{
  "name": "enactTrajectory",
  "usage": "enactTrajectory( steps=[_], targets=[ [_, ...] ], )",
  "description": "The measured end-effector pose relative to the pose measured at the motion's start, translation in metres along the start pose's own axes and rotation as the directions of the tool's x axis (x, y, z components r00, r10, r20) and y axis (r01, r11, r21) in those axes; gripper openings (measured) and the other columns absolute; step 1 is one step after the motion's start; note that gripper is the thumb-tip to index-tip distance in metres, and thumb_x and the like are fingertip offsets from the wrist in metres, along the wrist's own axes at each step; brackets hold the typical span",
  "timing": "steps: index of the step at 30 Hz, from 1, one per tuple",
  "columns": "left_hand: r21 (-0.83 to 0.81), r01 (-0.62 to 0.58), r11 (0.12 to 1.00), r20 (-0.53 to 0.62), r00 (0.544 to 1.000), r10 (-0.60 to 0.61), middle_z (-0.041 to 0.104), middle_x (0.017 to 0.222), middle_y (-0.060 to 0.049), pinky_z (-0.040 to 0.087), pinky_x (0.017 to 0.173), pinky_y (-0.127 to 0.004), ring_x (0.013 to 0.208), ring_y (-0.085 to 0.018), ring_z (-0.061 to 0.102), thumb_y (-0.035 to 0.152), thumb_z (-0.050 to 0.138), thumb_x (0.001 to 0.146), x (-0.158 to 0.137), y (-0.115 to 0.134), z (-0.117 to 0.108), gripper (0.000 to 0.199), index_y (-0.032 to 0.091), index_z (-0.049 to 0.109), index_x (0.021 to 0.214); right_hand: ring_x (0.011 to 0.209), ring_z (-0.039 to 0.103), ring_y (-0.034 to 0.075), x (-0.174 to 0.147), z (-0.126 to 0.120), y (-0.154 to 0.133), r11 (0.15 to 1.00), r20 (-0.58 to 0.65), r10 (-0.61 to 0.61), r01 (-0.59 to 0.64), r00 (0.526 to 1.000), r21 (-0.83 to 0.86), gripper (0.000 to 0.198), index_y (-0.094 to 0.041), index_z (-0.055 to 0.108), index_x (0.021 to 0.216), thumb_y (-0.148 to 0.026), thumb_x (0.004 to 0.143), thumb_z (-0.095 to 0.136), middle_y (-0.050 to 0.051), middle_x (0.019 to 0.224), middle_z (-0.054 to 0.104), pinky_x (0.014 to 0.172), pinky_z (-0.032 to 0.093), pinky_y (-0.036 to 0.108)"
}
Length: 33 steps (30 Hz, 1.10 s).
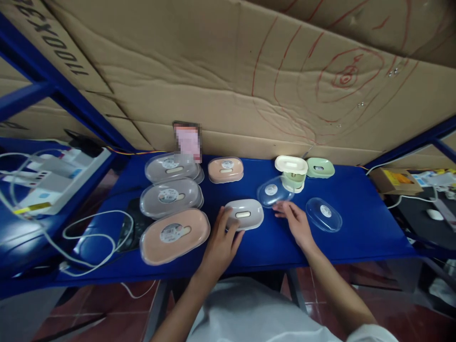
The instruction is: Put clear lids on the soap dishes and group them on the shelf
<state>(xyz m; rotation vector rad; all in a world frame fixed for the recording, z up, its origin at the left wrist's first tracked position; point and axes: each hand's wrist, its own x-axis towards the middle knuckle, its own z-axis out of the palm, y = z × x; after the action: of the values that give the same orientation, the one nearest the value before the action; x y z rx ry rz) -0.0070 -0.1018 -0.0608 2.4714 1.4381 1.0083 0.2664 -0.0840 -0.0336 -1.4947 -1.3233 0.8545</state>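
Observation:
A grey oval plastic container [253,209] with a cream slotted piece in its middle sits on the blue table, its clear cover off. My left hand [223,240] grips its left end, thumb along the near edge and fingers over the rim. Just to the right, my right hand [294,219] pinches the near edge of a clear oval lid [274,191] that carries a round label. The lid looks slightly tilted. Farther right, another clear lid [324,214] lies on the table.
Lidded containers stand at the left: grey [156,168], another grey [155,198] and peach [192,235]. Behind are a smaller peach container [224,173], cream and green parts [291,165] and a green tray [322,167]. Cables [114,237] run left; a cardboard wall [213,71] closes the back.

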Motion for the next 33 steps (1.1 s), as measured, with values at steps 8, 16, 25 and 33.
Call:
enactTrajectory(
  steps=[8,16,25,33],
  targets=[
    [-0.076,0.022,0.997,0.043,0.999,-0.019,0.051,0.159,-0.016,0.05,0.122,-0.057,0.157,-0.037,0.043,0.022,0.064,0.103,0.002,-0.002,-0.001,0.022,0.02,0.064,0.125,0.098,0.075,0.031,-0.022,-0.036,-0.001,0.669,-0.01,-0.352,0.244,0.936,-0.703,0.044,-0.024,0.075,0.118,-0.063,0.1,0.064,0.012,0.113,0.078,0.087,0.06,0.046],
    [-0.119,0.021,0.993,0.036,0.999,-0.017,0.049,0.159,-0.017,0.05,0.122,-0.058,0.158,-0.036,0.041,0.02,0.062,0.103,-0.002,-0.004,0.001,0.023,0.02,0.064,0.126,0.153,0.044,0.039,0.035,-0.02,0.004,0.466,0.265,-0.425,0.461,0.865,-0.755,0.052,-0.028,0.05,0.159,-0.04,0.109,0.051,0.016,0.166,0.046,0.121,0.041,0.063],
    [-0.166,0.082,0.983,0.065,0.995,-0.072,0.035,0.17,-0.017,0.049,0.122,-0.057,0.159,-0.037,0.04,0.02,0.063,0.102,0.0,-0.002,-0.003,0.019,0.021,0.065,0.121,0.156,0.04,0.037,0.112,0.025,0.005,0.409,0.469,-0.31,0.562,0.827,-0.719,0.057,-0.017,0.046,0.162,-0.036,0.109,0.047,0.022,0.162,0.051,0.129,0.018,0.069],
    [-0.169,0.126,0.977,0.093,0.989,-0.112,0.029,0.174,-0.018,0.047,0.124,-0.055,0.16,-0.037,0.038,0.023,0.059,0.105,0.001,-0.006,0.001,0.028,0.021,0.06,0.132,0.153,0.047,0.033,0.074,0.002,0.013,0.677,0.44,-0.373,0.564,0.817,-0.473,0.057,-0.025,0.054,0.157,-0.05,0.106,0.059,0.018,0.161,0.051,0.123,0.042,0.058]
  ],
)
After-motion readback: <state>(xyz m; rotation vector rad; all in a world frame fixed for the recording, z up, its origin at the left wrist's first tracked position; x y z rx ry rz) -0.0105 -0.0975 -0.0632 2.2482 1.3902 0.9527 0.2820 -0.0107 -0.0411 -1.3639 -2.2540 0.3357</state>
